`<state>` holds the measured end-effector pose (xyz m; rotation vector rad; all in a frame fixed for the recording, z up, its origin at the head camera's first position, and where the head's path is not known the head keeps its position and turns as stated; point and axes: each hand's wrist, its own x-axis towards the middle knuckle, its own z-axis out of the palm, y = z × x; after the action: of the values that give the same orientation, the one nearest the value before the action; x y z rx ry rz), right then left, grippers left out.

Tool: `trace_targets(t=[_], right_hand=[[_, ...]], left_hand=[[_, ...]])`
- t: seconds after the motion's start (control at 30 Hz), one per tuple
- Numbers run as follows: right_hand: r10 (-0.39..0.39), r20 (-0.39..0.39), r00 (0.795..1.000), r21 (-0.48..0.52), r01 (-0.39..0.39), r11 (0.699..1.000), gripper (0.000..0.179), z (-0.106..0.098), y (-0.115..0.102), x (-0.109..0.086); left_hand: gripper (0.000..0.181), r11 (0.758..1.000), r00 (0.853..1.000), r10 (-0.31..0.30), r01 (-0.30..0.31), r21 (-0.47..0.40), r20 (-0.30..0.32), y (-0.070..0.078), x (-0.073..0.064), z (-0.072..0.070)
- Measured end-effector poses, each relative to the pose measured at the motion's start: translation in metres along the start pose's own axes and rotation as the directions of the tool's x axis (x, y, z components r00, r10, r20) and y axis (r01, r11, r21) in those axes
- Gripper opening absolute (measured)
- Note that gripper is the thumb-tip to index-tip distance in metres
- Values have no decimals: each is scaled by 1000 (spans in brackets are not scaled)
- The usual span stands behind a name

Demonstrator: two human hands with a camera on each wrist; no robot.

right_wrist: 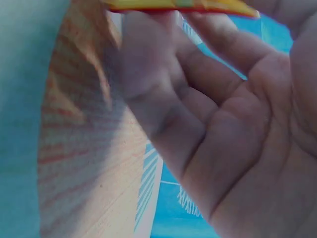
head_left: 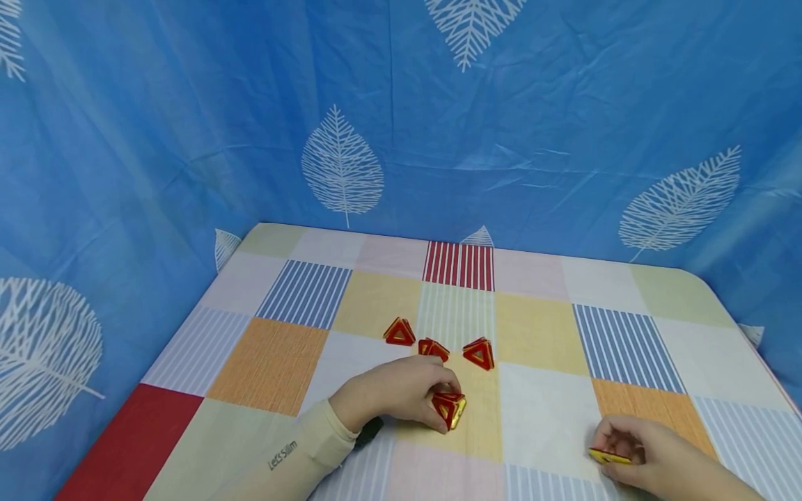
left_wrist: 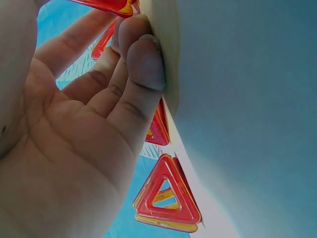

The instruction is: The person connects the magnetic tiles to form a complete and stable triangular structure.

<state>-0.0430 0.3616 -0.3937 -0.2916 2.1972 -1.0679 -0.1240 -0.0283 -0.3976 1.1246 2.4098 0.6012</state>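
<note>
My left hand (head_left: 401, 390) holds a small pyramid of red and yellow triangular magnetic tiles (head_left: 446, 405) over the middle of the table, thumb on the near side and fingers on the far side. At the top edge of the left wrist view, only a strip of that pyramid (left_wrist: 111, 5) shows. Off to the right, a flat magnetic tile (head_left: 609, 456), yellow with a red edge, is pinched in my right hand (head_left: 651, 456). The right wrist view catches this tile (right_wrist: 183, 6) edge-on; whether it is one or stacked cannot be told.
Three similar pyramids stand just beyond my left hand: one at left (head_left: 399, 332), one partly hidden behind the hand (head_left: 434, 348), one at right (head_left: 479, 353). A patchwork-patterned cloth (head_left: 545, 396) covers the table. Blue leaf-print curtains (head_left: 532, 139) hang behind and at both sides.
</note>
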Motion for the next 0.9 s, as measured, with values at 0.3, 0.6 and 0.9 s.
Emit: trace_targets(t=[0.3,0.6,0.9], right_hand=[[52,-123,991,-3,-53,999,25,7,-18,7],[-159,-150,976,-51,153,987,28,13,-23,18],[-315,-148,937,-17,316,949,26,21,-28,26]], left_hand=[[46,1000,1000,-2,2,2,-1,0,0,-1],[46,1000,1000,6,-6,-1,2,1,0,-3],[45,1000,1000,-9,9,-7,5,2,-2,-3]])
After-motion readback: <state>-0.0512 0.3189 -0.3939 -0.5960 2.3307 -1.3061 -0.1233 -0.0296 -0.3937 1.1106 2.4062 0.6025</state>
